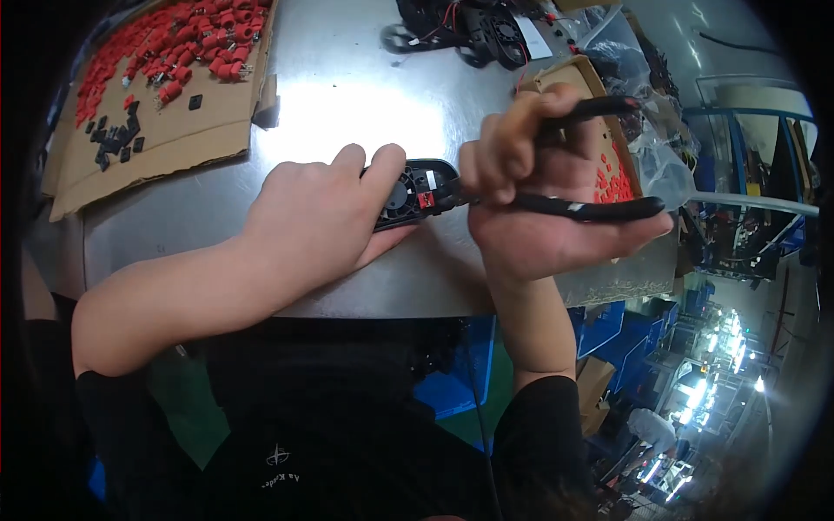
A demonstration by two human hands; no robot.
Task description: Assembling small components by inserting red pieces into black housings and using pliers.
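My left hand (pixel 308 208) grips a black plastic housing (pixel 434 163) just above the metal table, fingers over its left end. Inside the housing sit a small black fan (pixel 399 199) and a small red part (pixel 426 201). My right hand (pixel 521 187) holds a pair of pliers with black handles (pixel 599 209), which are spread apart. The jaws of the pliers reach the right end of the housing, beside the red part. Exactly what they touch there is too blurred and partly covered to tell.
At the left, a cardboard sheet (pixel 187 135) bears many red plugs (pixel 178 56) and small black pieces (pixel 113 137). Black fan parts with wires (pixel 495 35) lie at the far edge. On the right stand a cardboard box with small red pieces (pixel 613 184) and clear plastic bags (pixel 665 169).
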